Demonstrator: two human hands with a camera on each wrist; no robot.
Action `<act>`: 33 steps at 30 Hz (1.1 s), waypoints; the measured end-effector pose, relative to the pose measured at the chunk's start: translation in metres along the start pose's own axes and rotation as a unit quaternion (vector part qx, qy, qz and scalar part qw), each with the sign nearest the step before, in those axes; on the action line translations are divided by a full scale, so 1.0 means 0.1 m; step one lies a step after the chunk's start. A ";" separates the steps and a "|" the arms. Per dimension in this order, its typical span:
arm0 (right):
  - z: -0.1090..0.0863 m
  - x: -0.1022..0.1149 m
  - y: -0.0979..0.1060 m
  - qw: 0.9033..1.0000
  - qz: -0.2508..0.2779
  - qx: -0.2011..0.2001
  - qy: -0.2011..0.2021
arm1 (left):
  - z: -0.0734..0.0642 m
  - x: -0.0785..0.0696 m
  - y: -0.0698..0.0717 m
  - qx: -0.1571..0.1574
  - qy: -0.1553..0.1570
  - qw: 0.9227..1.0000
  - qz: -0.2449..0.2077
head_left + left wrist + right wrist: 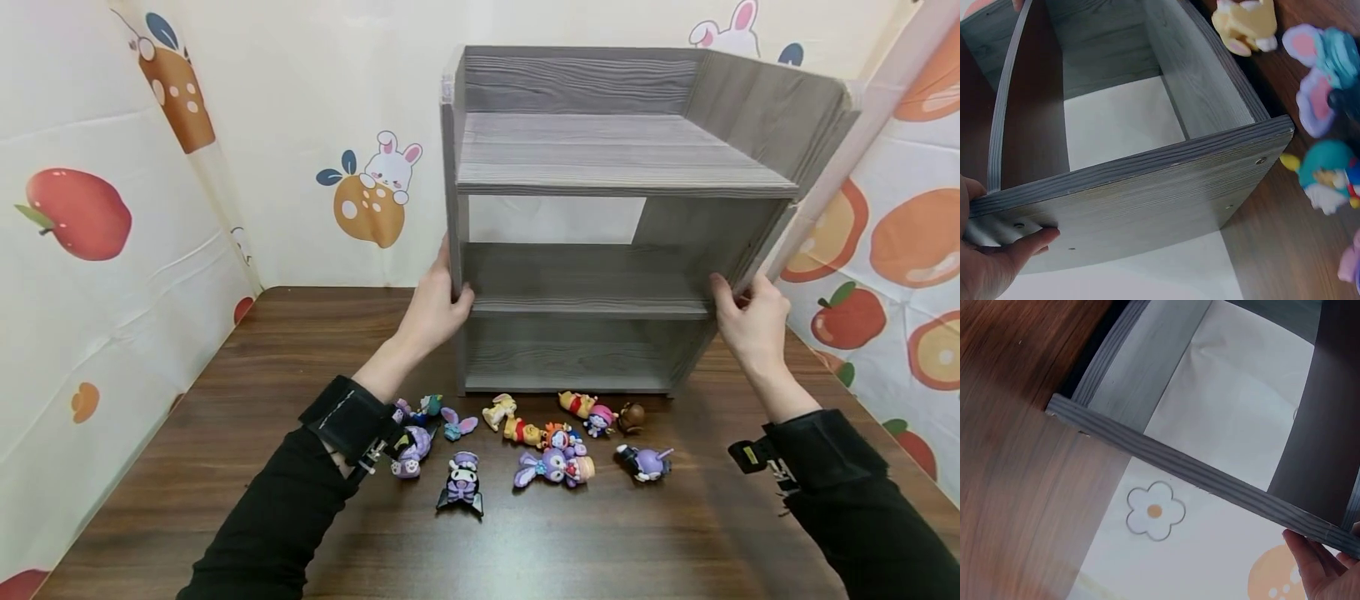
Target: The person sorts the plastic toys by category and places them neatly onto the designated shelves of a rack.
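A grey wood-grain shelf unit [592,279] with three tiers stands toward the back of the brown table [540,550], its open front facing me. My left hand [437,304] grips its left side panel at the middle board, thumb at the front edge. On the opposite side, my right hand [753,321] holds the right panel at about the same height. The left wrist view shows the left fingers [1035,244] against the outer face of the panel. In the right wrist view, the right hand [1325,572] is at the panel's edge, partly cut off by the frame.
Several small figurines lie in front of the shelf, among them a purple rabbit [551,467], a black-and-purple figure [461,483], a purple figure [645,462] and a brown one [632,417]. Printed fabric walls [300,92] enclose the table at the back and sides.
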State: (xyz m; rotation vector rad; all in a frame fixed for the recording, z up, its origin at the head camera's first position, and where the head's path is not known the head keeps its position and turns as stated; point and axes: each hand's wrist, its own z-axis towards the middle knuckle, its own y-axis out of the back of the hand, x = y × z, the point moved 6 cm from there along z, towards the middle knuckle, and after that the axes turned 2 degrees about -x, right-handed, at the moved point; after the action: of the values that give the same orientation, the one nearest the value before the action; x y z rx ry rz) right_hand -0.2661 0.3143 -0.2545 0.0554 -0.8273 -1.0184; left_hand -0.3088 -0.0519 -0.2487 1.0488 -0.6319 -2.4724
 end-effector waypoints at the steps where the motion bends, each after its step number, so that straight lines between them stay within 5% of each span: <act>1: -0.01 0.02 -0.02 1.000 0.001 0.001 0.003 | -0.01 0.02 0.03 -0.001 0.002 1.000 0.001; 15: -0.13 0.36 -0.33 0.998 0.033 0.007 0.056 | -0.16 0.30 0.41 -0.038 0.024 0.999 -0.003; 33: -0.20 0.61 -0.51 0.996 0.037 0.007 0.081 | -0.28 0.47 0.63 -0.087 -0.007 0.996 0.000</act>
State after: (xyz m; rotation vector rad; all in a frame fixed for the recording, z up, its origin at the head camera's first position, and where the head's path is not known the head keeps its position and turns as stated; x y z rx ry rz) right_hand -0.2752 0.2326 -0.2536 0.1181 -0.6835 -0.9255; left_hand -0.3079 -0.1349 -0.2595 0.9648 -0.4106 -2.4841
